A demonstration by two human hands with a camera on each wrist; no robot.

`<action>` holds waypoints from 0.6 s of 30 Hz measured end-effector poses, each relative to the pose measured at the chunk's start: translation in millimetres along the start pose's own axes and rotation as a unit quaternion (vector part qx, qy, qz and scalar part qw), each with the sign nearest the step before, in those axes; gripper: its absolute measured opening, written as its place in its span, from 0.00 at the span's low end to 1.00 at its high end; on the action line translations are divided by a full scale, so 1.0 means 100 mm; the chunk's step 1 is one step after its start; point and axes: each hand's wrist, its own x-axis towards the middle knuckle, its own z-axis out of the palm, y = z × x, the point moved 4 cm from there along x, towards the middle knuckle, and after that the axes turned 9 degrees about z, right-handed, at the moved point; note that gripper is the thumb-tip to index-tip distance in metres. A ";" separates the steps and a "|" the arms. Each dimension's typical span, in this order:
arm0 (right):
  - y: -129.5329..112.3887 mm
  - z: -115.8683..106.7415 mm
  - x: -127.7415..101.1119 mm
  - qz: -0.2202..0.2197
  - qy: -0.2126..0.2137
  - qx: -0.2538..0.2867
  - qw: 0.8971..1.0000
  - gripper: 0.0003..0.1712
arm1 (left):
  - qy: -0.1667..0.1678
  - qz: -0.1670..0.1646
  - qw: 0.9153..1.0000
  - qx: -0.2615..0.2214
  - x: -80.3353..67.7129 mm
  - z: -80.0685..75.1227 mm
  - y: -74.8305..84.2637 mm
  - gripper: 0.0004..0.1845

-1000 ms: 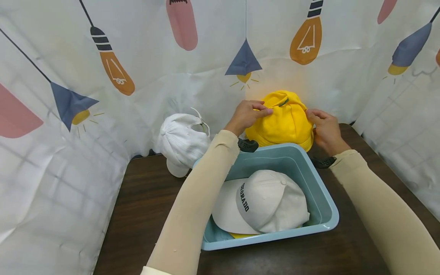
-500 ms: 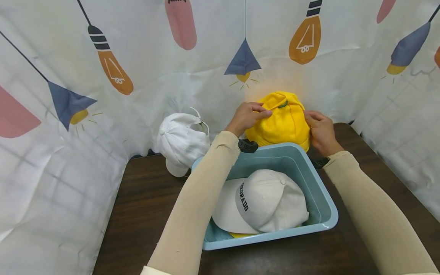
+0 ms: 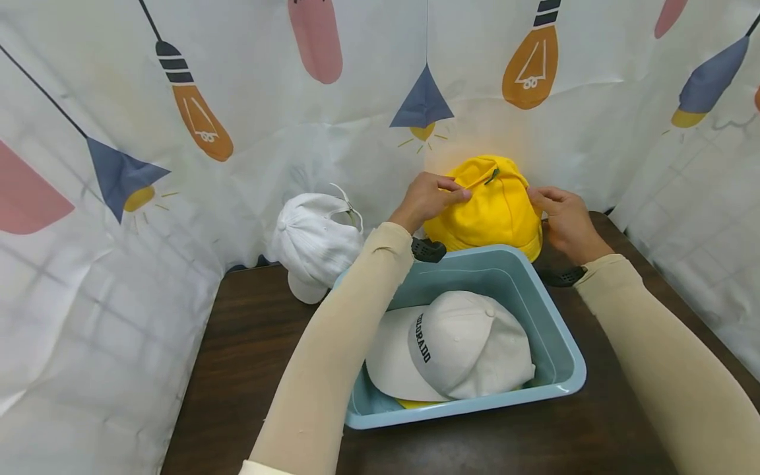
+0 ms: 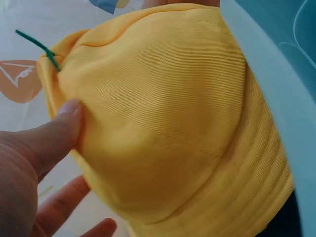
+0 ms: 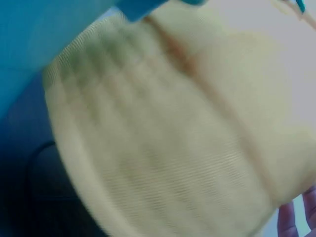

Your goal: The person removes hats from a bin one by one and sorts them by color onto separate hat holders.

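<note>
The table [image 3: 246, 349] is dark brown with a streaky wood grain and a soft sheen at the near side. Pale, creased cloth [image 3: 261, 92] walls it in on 3 sides, printed with pink shapes [image 3: 316, 39], 3 blue lamps [image 3: 423, 99] and 2 whole orange bulbs [image 3: 530, 72]; faint grid lines show at the left and right.

At the table's far edge, behind the blue bin [image 3: 552, 330], is the yellow hat [image 3: 495, 214], green loop uppermost. The left hand [image 3: 429, 198] pinches its crown, thumb in front; the right hand [image 3: 567, 221] pinches its right side. The right wrist view is blurred.

To the left, the white cap [image 3: 317, 234] sits brim down near the cloth. In the bin, 1 COLORADO cap [image 3: 457, 349] lies over something yellow [image 3: 415, 404], mostly hidden.
</note>
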 end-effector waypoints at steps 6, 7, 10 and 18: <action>-0.36 0.03 -0.27 -0.060 0.024 -0.139 0.988 0.33 | -0.038 0.022 0.998 0.046 -0.17 -0.28 0.17 0.19; -0.43 0.07 -0.34 -0.072 0.030 -0.152 0.985 0.32 | -0.043 0.029 0.998 0.048 -0.22 -0.34 0.20 0.20; -0.62 0.21 -0.56 -0.112 0.028 -0.168 0.979 0.30 | -0.047 0.051 0.995 0.067 -0.41 -0.53 0.30 0.20; -0.76 0.63 -1.03 -0.134 -0.064 -0.255 0.956 0.26 | -0.016 0.079 0.990 0.117 -1.13 -1.00 0.26 0.22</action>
